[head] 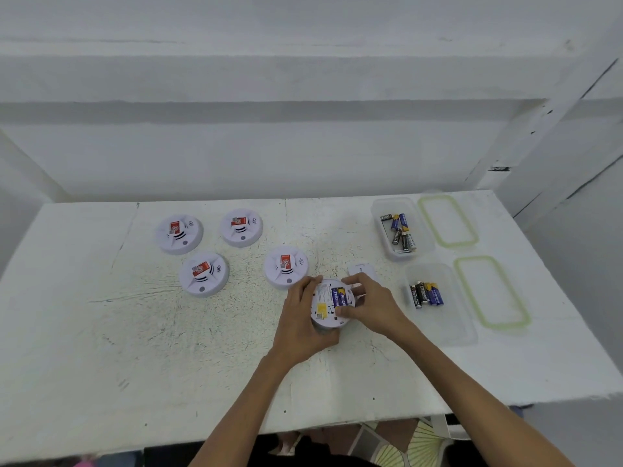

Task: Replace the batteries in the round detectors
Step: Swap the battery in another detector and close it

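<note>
A white round detector [324,308] lies back side up near the table's middle right, its battery bay uncovered with blue batteries [338,295] inside. My left hand [303,318] cups its left rim. My right hand [369,303] rests on its right side, thumb and fingers touching the batteries. The small white battery cover [360,268] lies just behind my right hand. Several other detectors sit face up with red stickers: two at the back [178,234] [241,227], one front left [203,274], one [286,266] beside my left hand.
Two clear plastic boxes stand on the right: the far box [381,230] and the near box [462,318], each holding several loose batteries. Their green-rimmed lids [448,220] [491,293] lie further right. The white table [101,332] meets a white wall behind.
</note>
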### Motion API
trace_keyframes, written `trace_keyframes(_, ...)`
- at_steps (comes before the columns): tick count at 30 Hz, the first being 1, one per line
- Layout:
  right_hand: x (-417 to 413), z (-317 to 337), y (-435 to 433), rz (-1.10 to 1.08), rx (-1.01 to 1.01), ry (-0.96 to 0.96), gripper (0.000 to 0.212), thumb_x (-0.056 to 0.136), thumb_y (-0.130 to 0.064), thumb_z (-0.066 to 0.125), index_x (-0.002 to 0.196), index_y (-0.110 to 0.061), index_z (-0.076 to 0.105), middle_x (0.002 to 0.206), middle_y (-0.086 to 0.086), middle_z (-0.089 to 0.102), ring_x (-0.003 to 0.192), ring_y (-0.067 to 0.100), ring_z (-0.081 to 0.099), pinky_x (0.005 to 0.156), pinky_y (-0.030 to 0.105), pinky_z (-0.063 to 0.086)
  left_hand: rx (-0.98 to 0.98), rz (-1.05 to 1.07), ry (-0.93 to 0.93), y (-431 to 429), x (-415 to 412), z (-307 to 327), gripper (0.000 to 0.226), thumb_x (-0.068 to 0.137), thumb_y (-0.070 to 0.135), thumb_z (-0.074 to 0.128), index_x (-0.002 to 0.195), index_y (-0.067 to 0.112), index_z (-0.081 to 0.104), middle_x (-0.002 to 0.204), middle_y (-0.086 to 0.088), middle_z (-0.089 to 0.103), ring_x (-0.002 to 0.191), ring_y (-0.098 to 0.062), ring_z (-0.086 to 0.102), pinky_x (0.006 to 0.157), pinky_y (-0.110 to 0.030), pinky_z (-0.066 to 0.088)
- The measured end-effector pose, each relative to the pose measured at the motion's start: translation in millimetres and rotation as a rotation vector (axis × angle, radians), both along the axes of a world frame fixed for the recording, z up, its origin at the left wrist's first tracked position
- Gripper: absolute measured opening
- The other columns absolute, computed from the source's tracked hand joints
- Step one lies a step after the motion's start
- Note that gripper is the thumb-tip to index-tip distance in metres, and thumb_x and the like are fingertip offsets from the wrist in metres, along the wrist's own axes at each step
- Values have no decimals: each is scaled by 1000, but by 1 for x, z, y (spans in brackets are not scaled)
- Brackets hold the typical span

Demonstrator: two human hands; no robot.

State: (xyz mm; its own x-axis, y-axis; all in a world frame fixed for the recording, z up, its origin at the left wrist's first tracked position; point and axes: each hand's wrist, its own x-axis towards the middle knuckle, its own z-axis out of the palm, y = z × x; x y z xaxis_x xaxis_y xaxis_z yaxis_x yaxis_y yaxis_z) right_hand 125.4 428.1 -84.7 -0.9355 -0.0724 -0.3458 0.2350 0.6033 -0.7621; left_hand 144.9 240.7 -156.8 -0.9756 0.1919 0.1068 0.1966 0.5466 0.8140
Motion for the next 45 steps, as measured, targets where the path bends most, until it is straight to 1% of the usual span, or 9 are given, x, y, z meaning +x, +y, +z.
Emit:
trace_keyframes(4,-9,-1,0,-64,-55,-13,42,74,-25,87,108,-24,61,98,-2,72,82,3,66,62,14,48,16,3,-12,0,2,3,106,63,56,83,152,18,41,143,6,39,132,-7,44,108,-24,46)
trace_keyframes(16,-4,-9,0,-77,55,51,26,92,-35,68,116,-23,66,99,1,76,85,10,69,69,20,52,-28,-12,-7,0,3,6,106,62,50,80,154,17,40,150,2,41,137,-6,41,108,-34,49)
trace_keyframes(21,-6,-5,-4,-72,98,62,20,92,-31,67,110,-22,68,93,0,76,77,4,67,58,12,45,-7,3,-34,-1,4,5,108,62,52,80,156,21,36,149,6,40,133,2,37,108,-29,47)
trace_keyframes(27,2,-7,-2,-184,244,296,18,99,-19,58,111,-13,70,106,4,69,91,15,64,73,8,41,103,22,-100,1,4,7,102,61,39,88,148,28,38,139,11,52,128,-6,54,105,-33,52)
trace_keyframes(29,6,-10,-2,-180,360,340,24,99,-16,57,121,-10,64,122,10,59,108,24,58,83,21,44,111,20,-111,0,2,5,97,62,31,89,146,32,38,136,14,55,126,-5,56,105,-37,54)
trace_keyframes(32,8,-18,0,-131,511,311,39,98,-21,59,135,-9,53,138,15,48,124,30,44,93,31,42,123,1,-135,-1,1,-2,111,66,29,84,160,27,25,155,12,44,143,-6,45,115,-43,47)
trace_keyframes(36,6,-24,1,-148,549,245,62,94,-38,64,143,-7,43,141,15,46,128,31,40,99,37,40,140,-3,-130,0,3,-1,115,67,41,89,160,30,21,157,16,39,146,-2,39,119,-39,42)
trace_keyframes(40,-1,-21,1,-147,573,228,62,93,-35,64,143,-8,39,137,15,49,123,30,42,97,35,40,166,39,-105,2,4,6,104,68,37,95,144,46,25,144,31,37,135,16,38,116,-30,42)
trace_keyframes(45,-1,-20,4,-253,371,188,63,84,-33,72,138,-12,45,132,11,53,118,27,46,91,33,40,195,78,-89,2,3,5,102,67,38,95,147,27,32,140,6,49,133,-8,52,108,-34,51)
